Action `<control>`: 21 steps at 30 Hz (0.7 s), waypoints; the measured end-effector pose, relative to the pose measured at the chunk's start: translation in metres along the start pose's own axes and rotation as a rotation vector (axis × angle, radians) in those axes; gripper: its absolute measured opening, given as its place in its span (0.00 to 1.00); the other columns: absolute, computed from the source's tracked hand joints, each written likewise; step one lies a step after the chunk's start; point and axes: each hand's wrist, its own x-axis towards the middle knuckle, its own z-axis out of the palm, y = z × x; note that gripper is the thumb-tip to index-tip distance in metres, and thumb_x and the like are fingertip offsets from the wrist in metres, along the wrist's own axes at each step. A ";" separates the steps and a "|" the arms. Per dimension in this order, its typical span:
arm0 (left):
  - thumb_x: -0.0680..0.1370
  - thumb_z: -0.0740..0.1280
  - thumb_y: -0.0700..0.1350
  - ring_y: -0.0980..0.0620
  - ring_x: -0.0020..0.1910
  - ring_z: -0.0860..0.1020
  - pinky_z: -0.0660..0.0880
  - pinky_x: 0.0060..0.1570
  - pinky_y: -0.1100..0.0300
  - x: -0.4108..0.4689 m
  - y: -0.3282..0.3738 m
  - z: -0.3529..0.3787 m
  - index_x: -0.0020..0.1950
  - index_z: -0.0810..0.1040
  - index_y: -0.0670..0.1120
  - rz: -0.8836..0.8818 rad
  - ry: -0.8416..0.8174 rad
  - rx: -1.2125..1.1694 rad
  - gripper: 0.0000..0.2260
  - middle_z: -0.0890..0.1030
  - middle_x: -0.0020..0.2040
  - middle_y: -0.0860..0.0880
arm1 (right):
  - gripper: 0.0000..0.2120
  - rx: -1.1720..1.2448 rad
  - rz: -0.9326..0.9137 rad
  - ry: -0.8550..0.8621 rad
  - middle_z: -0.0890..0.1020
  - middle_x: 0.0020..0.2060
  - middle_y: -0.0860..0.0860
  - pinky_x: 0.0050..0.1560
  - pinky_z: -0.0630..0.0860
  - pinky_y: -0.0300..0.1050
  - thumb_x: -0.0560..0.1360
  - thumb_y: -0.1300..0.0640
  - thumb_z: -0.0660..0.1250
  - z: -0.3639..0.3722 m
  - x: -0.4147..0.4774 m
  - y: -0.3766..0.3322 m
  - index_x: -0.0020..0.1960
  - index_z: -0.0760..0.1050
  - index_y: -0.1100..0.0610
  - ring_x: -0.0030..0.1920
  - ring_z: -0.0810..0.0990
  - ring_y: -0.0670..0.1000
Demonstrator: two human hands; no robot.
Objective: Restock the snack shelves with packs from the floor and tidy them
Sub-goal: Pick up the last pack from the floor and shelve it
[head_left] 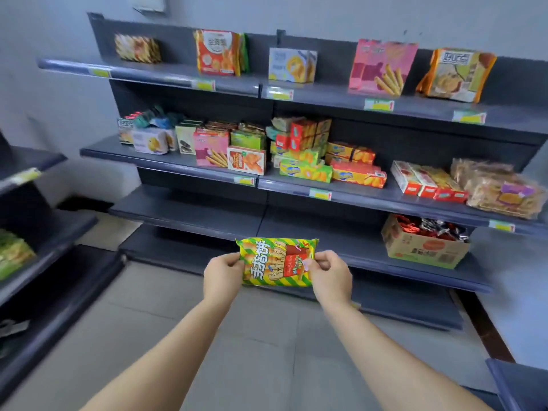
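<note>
A yellow-and-green striped snack pack (275,261) is held out in front of me at the height of the lower shelves. My left hand (223,275) grips its left edge and my right hand (330,275) pinches its right edge. Behind it stands the dark grey shelf unit (207,216), whose third shelf is bare on the left. The middle shelf (166,163) carries several crowded boxes and packs. On the top shelf (326,94) a few packs stand spaced apart.
A cardboard box of wrapped snacks (424,243) sits on the third shelf at the right. Another dark shelf unit (35,232) with a green pack (13,252) stands on my left. Grey floor tiles (261,345) lie between the units. A shelf corner (516,381) juts in at bottom right.
</note>
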 end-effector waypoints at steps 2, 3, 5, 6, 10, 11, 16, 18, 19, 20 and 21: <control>0.76 0.62 0.38 0.51 0.32 0.67 0.63 0.32 0.60 0.027 0.015 -0.013 0.39 0.82 0.44 -0.005 0.061 0.000 0.10 0.75 0.31 0.51 | 0.03 0.012 -0.029 -0.046 0.81 0.33 0.44 0.43 0.75 0.47 0.72 0.55 0.71 0.021 0.026 -0.023 0.41 0.77 0.53 0.39 0.79 0.48; 0.77 0.62 0.39 0.51 0.33 0.71 0.67 0.34 0.60 0.040 0.021 -0.020 0.41 0.83 0.47 -0.009 0.089 -0.012 0.11 0.78 0.34 0.51 | 0.03 0.018 -0.050 -0.070 0.81 0.33 0.44 0.43 0.75 0.47 0.71 0.56 0.71 0.031 0.037 -0.036 0.41 0.77 0.54 0.38 0.79 0.47; 0.77 0.63 0.39 0.50 0.38 0.77 0.74 0.39 0.58 0.064 0.033 -0.035 0.45 0.84 0.50 -0.014 0.141 -0.042 0.11 0.83 0.39 0.50 | 0.03 0.015 -0.097 -0.112 0.81 0.34 0.44 0.40 0.73 0.44 0.71 0.56 0.71 0.052 0.058 -0.061 0.41 0.78 0.54 0.38 0.78 0.47; 0.77 0.63 0.39 0.50 0.39 0.78 0.75 0.41 0.57 0.075 0.038 -0.043 0.46 0.85 0.50 -0.015 0.168 -0.049 0.12 0.84 0.40 0.50 | 0.03 0.008 -0.121 -0.125 0.81 0.34 0.44 0.39 0.72 0.43 0.71 0.56 0.72 0.064 0.068 -0.074 0.41 0.78 0.54 0.38 0.78 0.47; 0.78 0.62 0.39 0.54 0.37 0.77 0.75 0.39 0.60 0.123 0.058 -0.084 0.49 0.85 0.47 0.014 0.257 -0.063 0.11 0.81 0.36 0.56 | 0.04 0.001 -0.215 -0.184 0.80 0.35 0.42 0.37 0.72 0.42 0.71 0.55 0.72 0.116 0.101 -0.123 0.41 0.77 0.53 0.38 0.77 0.46; 0.78 0.63 0.39 0.54 0.38 0.77 0.77 0.41 0.59 0.136 0.063 -0.094 0.50 0.85 0.47 0.019 0.276 -0.073 0.11 0.80 0.36 0.57 | 0.05 0.002 -0.232 -0.196 0.80 0.36 0.43 0.36 0.70 0.41 0.71 0.54 0.72 0.131 0.108 -0.135 0.42 0.78 0.53 0.38 0.77 0.45; 0.78 0.63 0.40 0.52 0.41 0.79 0.77 0.44 0.57 0.215 0.075 -0.155 0.51 0.85 0.47 0.047 0.345 -0.089 0.10 0.80 0.35 0.58 | 0.05 0.020 -0.315 -0.230 0.79 0.37 0.43 0.37 0.71 0.42 0.72 0.54 0.72 0.214 0.142 -0.196 0.44 0.77 0.54 0.38 0.76 0.45; 0.78 0.63 0.39 0.50 0.43 0.81 0.77 0.46 0.55 0.252 0.081 -0.183 0.50 0.85 0.47 0.091 0.351 -0.081 0.11 0.81 0.37 0.55 | 0.04 0.049 -0.347 -0.236 0.79 0.37 0.44 0.40 0.72 0.44 0.73 0.55 0.72 0.249 0.156 -0.222 0.43 0.77 0.53 0.40 0.77 0.46; 0.78 0.63 0.39 0.51 0.43 0.80 0.77 0.47 0.56 0.270 0.085 -0.197 0.51 0.85 0.47 0.112 0.357 -0.077 0.11 0.82 0.39 0.54 | 0.05 0.062 -0.361 -0.234 0.80 0.37 0.44 0.41 0.72 0.44 0.73 0.55 0.72 0.267 0.162 -0.236 0.42 0.76 0.53 0.40 0.77 0.47; 0.78 0.64 0.39 0.52 0.43 0.80 0.77 0.47 0.57 0.289 0.090 -0.211 0.53 0.85 0.46 0.126 0.364 -0.068 0.11 0.82 0.40 0.54 | 0.05 0.070 -0.374 -0.226 0.80 0.37 0.45 0.41 0.72 0.45 0.73 0.55 0.72 0.284 0.169 -0.251 0.41 0.76 0.52 0.40 0.78 0.48; 0.78 0.64 0.39 0.53 0.44 0.80 0.77 0.49 0.57 0.305 0.095 -0.225 0.54 0.84 0.46 0.136 0.369 -0.065 0.11 0.82 0.41 0.54 | 0.05 0.070 -0.387 -0.220 0.80 0.36 0.45 0.41 0.73 0.46 0.73 0.55 0.72 0.300 0.175 -0.266 0.40 0.76 0.52 0.40 0.78 0.49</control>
